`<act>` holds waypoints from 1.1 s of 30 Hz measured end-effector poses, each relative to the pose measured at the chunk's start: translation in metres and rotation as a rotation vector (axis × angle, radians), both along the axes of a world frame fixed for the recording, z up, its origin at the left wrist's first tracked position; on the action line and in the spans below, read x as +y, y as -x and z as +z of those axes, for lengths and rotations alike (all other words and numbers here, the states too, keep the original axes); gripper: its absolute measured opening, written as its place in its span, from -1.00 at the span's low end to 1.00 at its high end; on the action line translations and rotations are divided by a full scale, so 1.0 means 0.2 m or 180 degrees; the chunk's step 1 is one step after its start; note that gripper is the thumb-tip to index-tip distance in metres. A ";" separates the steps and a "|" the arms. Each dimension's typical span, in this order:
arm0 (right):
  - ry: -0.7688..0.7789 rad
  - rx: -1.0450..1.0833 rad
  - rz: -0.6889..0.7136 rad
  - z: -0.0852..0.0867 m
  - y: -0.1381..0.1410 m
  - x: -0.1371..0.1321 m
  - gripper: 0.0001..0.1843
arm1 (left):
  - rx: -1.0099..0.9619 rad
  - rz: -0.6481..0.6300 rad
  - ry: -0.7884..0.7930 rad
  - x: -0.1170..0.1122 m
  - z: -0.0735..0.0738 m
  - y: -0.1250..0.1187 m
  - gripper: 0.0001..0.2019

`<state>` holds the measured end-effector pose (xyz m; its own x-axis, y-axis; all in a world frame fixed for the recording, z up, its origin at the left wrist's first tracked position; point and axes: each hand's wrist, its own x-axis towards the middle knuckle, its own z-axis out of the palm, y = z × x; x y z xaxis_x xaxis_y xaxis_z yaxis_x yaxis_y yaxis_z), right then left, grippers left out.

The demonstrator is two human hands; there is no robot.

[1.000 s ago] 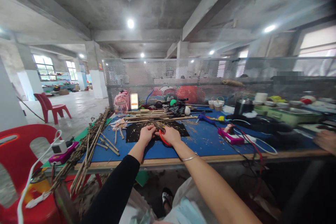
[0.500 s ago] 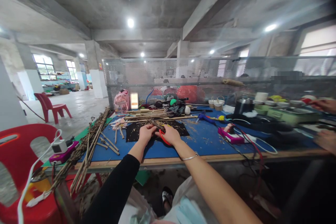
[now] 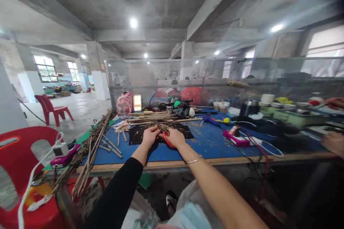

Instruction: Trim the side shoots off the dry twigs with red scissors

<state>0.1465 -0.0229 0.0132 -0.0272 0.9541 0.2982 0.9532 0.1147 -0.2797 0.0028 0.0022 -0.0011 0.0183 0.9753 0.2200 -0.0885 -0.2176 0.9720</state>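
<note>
My right hand (image 3: 176, 138) is wrapped around red-handled scissors (image 3: 168, 142), whose red loop curves below the fingers. My left hand (image 3: 149, 136) is closed in a pinch at the near end of a short brown dried stem (image 3: 161, 126). That stem lies between the two hands, close to the scissors; the blades are hard to make out. Under both hands is a black cloth (image 3: 135, 136) strewn with plant scraps, spread on the blue tabletop (image 3: 204, 150).
Long dried stalks (image 3: 92, 143) hang over the table's left edge, with short cut sticks (image 3: 110, 147) beside them. More sticks (image 3: 150, 116) lie behind the cloth. A purple power strip (image 3: 238, 139) with cables sits to the right. A co-worker's hand (image 3: 333, 143) shows at far right.
My hands stay almost in place, with the stem and scissors shifting only slightly between them. The co-worker's hands at far right have moved a little.
</note>
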 end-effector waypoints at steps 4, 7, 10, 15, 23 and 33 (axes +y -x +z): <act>-0.0047 -0.0069 -0.0006 0.01 0.00 -0.01 -0.31 | 0.0004 0.0034 0.0080 -0.01 0.01 0.00 -0.63; -0.0088 -0.0087 -0.0035 0.02 0.01 -0.02 -0.30 | -0.0135 -0.0040 0.0113 -0.01 0.02 -0.01 -0.66; -0.0112 -0.0030 0.0027 0.02 0.01 -0.03 -0.30 | -0.0269 -0.0180 0.0124 -0.01 0.02 -0.01 -0.70; -0.0139 0.0018 0.0124 0.02 0.01 -0.03 -0.34 | -0.0219 -0.0372 0.0078 0.01 0.00 -0.01 -0.73; -0.0238 0.0122 0.0098 0.01 0.00 -0.03 -0.36 | -0.0304 -0.0361 0.0098 0.02 -0.01 -0.02 -0.72; -0.0183 0.0103 0.0109 0.02 0.01 -0.03 -0.39 | -0.0351 -0.0465 0.0129 0.02 -0.01 -0.02 -0.76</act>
<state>0.1446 -0.0282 0.0165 -0.0490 0.9341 0.3537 0.9390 0.1638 -0.3025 0.0070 0.0071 -0.0039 0.1382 0.9722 0.1892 -0.2227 -0.1556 0.9624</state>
